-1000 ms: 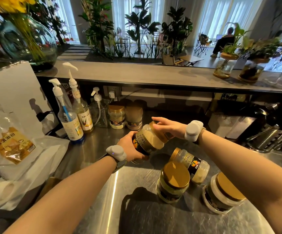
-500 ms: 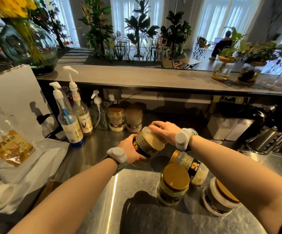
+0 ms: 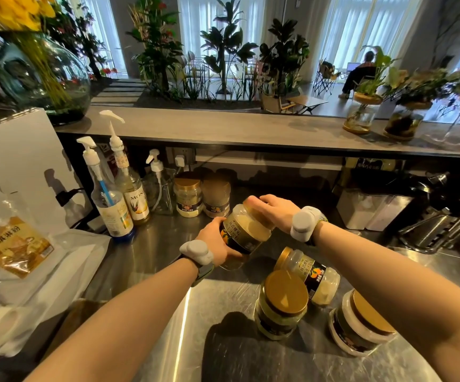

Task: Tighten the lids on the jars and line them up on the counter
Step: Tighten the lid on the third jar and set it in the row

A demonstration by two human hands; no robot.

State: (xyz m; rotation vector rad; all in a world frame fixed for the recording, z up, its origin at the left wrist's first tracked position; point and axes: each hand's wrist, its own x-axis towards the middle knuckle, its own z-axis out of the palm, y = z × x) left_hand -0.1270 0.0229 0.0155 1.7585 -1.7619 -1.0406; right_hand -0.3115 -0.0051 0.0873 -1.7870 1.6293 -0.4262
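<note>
A clear jar (image 3: 246,230) with a dark label and pale contents is held tilted above the steel counter (image 3: 168,312). My left hand (image 3: 218,244) grips its body from the left. My right hand (image 3: 277,209) is closed over its gold lid (image 3: 251,204). Two jars stand upright side by side at the back: one with a gold lid (image 3: 188,198) and one beside it (image 3: 215,199). Near me, one jar (image 3: 307,272) lies on its side, another (image 3: 282,304) stands upright, and a third (image 3: 361,323) leans at the right.
Pump bottles (image 3: 111,205) (image 3: 132,194) (image 3: 158,188) stand at the back left by a white box (image 3: 16,161). Plastic bags with a yellow packet (image 3: 11,244) cover the left. White containers (image 3: 372,210) and metal equipment (image 3: 444,227) sit at the right. A raised shelf (image 3: 251,133) runs behind.
My right hand has turned and closed further over the held jar's lid, wrist swinging right and down. The jar stays tilted in my left hand. The other jars have not moved.
</note>
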